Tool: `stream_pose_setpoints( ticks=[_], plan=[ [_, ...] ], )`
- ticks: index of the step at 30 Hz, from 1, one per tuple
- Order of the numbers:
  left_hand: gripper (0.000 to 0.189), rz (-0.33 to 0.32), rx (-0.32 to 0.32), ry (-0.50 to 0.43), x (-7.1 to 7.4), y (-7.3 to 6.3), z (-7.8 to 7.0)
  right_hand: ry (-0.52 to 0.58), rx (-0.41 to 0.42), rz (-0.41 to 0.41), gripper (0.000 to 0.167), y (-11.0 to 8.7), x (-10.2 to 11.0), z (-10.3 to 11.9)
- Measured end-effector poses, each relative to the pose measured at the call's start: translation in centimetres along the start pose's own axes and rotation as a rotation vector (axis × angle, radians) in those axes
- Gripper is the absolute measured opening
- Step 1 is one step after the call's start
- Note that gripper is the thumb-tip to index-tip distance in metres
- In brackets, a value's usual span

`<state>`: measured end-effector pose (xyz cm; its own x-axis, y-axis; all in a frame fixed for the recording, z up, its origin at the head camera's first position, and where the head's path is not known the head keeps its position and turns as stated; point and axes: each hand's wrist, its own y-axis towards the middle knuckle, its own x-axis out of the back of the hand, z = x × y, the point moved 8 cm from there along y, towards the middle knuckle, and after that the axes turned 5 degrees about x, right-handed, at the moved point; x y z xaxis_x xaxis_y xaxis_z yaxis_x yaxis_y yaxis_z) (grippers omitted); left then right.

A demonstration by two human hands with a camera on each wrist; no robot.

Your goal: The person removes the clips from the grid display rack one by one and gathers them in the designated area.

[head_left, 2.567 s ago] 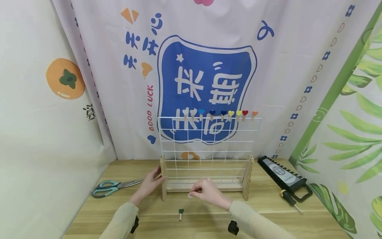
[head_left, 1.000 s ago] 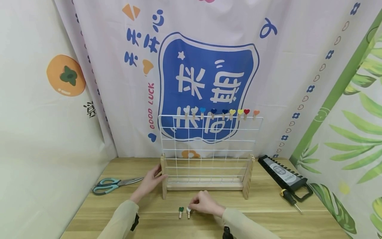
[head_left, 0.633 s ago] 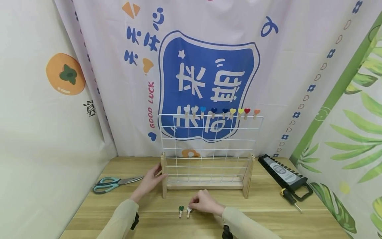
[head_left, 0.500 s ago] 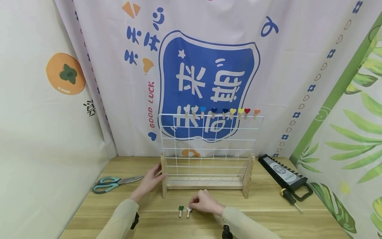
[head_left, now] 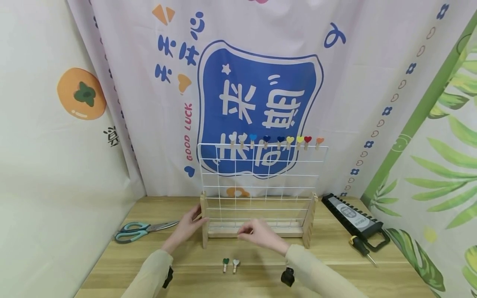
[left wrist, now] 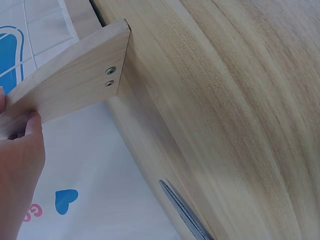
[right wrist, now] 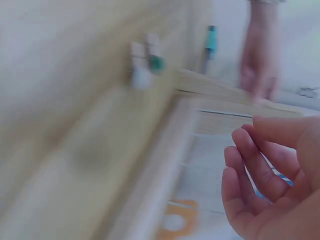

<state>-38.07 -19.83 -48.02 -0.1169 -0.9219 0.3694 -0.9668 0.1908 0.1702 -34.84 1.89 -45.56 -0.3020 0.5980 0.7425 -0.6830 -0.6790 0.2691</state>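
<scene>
My left hand (head_left: 188,228) holds the left wooden side post (left wrist: 75,75) of a white wire grid rack, its thumb on the near side in the head view. Empty, my right hand (head_left: 263,236) hangs in front of the rack's wooden base (head_left: 223,233); the right wrist view shows its fingers (right wrist: 245,172) loosely curled. Below it on the table lie two mini clothespins side by side, one with a green heart (head_left: 225,261) and one with a white heart (head_left: 236,263). Several more heart clothespins, including a red one (head_left: 307,140) and an orange one (head_left: 319,141), stand along the rack's top wire.
Teal-handled scissors (head_left: 136,231) lie on the wooden table (head_left: 186,281) left of the rack. To the right are a black toothed holder with a grey label (head_left: 350,213) and a yellow-black screwdriver (head_left: 360,247). A printed curtain (head_left: 167,124) hangs close behind the rack.
The right hand set the white-heart clothespin down beside the green one, let go of it and rose toward the rack base. The left hand stays on the post.
</scene>
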Motion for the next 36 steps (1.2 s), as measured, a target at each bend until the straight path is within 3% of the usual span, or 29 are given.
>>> stream_pose_setpoints(
  ticks=[4,12,17,23,29,36],
  plan=[
    [0.068,-0.004,-0.005,0.022,0.1,0.0,0.1,-0.018,0.088,-0.067,0.012,1.4,3.9,3.1],
    [0.067,-0.012,-0.008,0.019,0.2,-0.2,0.4,-0.098,0.163,-0.187,0.015,3.6,11.4,8.9],
    [0.068,0.007,-0.01,-0.001,0.0,-0.3,0.5,-0.188,0.283,-0.284,0.015,4.6,16.0,13.1],
    [0.069,0.013,0.014,-0.002,0.1,-0.3,0.6,-0.264,0.368,-0.386,0.017,6.3,20.3,17.1],
    [0.068,0.009,-0.004,-0.005,0.2,-0.1,0.4,-0.317,0.348,-0.406,0.02,8.7,22.4,18.4],
    [0.066,0.02,-0.029,-0.007,-0.1,0.0,0.2,-0.345,0.246,-0.315,0.022,10.8,23.1,16.7]
  ],
)
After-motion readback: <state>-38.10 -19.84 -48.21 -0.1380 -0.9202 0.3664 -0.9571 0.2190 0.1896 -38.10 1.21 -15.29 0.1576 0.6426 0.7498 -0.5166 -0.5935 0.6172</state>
